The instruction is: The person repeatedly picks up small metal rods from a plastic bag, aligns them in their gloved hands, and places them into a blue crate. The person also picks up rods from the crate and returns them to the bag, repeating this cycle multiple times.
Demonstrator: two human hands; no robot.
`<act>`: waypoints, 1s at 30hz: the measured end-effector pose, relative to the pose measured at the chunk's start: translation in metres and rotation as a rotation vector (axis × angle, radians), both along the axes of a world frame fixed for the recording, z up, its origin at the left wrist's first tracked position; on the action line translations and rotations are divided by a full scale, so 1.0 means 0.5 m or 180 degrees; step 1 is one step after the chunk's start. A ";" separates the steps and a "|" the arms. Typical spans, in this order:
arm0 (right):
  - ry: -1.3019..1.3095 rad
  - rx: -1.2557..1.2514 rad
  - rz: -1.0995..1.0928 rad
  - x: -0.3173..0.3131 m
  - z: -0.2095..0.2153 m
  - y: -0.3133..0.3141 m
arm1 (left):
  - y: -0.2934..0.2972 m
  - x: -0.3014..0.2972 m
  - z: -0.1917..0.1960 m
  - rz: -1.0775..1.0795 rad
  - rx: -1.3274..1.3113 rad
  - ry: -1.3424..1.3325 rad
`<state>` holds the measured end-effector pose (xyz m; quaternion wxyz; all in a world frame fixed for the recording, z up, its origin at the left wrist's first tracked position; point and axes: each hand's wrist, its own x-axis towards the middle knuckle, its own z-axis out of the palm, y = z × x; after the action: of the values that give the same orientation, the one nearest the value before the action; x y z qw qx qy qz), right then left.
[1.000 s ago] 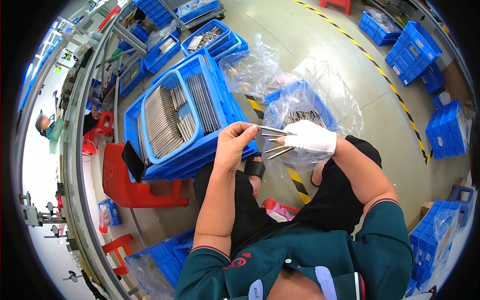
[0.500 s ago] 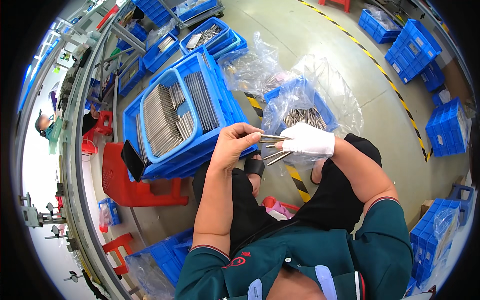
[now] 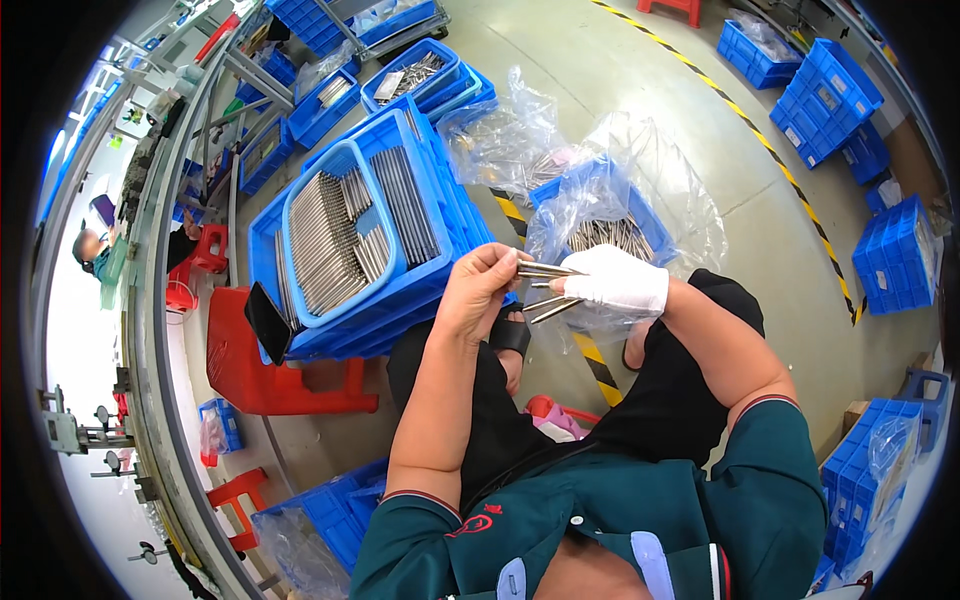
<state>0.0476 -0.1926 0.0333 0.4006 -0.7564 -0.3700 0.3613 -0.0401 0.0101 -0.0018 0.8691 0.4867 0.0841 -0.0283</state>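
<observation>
My bare left hand [image 3: 478, 288] is closed, thumb and fingers pinching the near ends of a few thin metal rods [image 3: 546, 269]. The same rods reach across to my right hand [image 3: 622, 282], which wears a white glove and is closed around them. More metal rods [image 3: 556, 310] stick out below the gloved fingers, fanned toward the lower left. Just beyond the glove, a blue box [image 3: 655, 228] lined with clear plastic holds a loose heap of metal rods [image 3: 608, 238]. To the left, a light blue tray [image 3: 312, 321] carries rods laid side by side in rows.
The tray rests on stacked blue crates [image 3: 450, 215], with a dark flat object [image 3: 266, 326] leaning at their corner. A red stool [image 3: 235, 350] stands at left. Clear plastic bags [image 3: 500, 135] lie on the floor. More blue crates [image 3: 825, 100] line the right side.
My left hand has shifted slightly left and up, its fingertips now on rods gathered closer together. My right hand has stayed almost in place, its lower rods slightly turned.
</observation>
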 end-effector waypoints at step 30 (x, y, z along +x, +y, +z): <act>0.1359 0.0186 -0.0523 -0.025 -0.024 0.022 | -0.060 0.028 -0.005 0.0407 -0.0536 -0.0137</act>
<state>0.0350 -0.1816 0.0210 0.5196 -0.6785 -0.2243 0.4684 -0.0263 -0.0198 -0.0044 0.9085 0.4060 0.0936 0.0307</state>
